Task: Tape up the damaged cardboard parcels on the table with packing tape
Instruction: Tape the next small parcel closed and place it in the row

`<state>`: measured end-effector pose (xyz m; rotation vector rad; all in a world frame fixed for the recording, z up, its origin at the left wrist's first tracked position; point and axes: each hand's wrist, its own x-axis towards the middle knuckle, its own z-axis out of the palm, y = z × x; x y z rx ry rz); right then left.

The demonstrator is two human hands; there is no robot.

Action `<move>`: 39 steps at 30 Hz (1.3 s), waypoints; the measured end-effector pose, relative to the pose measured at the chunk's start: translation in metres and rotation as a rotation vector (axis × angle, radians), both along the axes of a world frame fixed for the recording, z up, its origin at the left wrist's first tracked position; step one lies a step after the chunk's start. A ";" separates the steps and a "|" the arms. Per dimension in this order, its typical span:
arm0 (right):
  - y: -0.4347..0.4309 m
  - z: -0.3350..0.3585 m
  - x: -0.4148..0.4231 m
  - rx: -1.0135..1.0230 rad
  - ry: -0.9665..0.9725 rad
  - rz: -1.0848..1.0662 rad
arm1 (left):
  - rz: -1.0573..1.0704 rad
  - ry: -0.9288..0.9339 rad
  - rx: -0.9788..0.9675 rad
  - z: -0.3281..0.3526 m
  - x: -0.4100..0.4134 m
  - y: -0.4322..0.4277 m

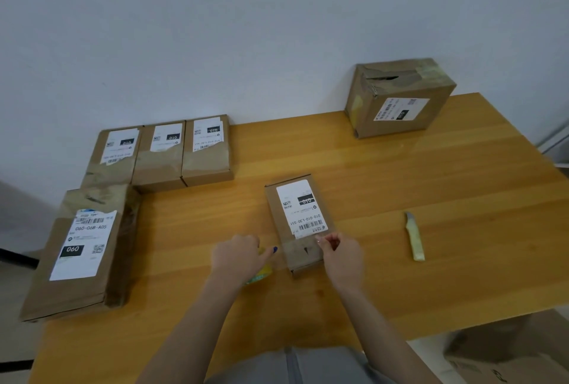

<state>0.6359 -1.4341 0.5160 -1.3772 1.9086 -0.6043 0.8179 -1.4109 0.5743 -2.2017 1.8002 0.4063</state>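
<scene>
Loads of open bench (385,168) between the middle parcel (300,223) and the knife (415,237), and past the knife too. Left side pretty crowded: row of parcels (160,155) at the back, flat parcel (80,254) at the edge. Far right corner blocked by a tall box (400,97).

Left hand (237,257) grips the tape roll (262,272) just left of the small parcel (300,214); right hand (340,256) pinches the tape strip (294,245) over its near end

A labelled parcel (300,217) lies flat mid-table, a clear tape strip (297,246) across its near end, the yellow-green tape roll (264,272) at its 8 o'clock. Three flat parcels (160,157) lie at 10 o'clock, a torn box (400,100) at 2.
</scene>
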 end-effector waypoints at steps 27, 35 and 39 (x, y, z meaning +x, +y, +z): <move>-0.003 0.007 0.001 0.008 0.198 0.039 | 0.057 -0.023 0.054 -0.004 -0.006 -0.005; -0.002 0.004 0.002 -0.016 0.203 0.025 | 0.080 -0.037 0.086 -0.004 -0.009 -0.008; -0.002 0.002 0.002 -0.015 0.201 0.024 | 0.085 -0.026 0.093 -0.003 -0.012 -0.010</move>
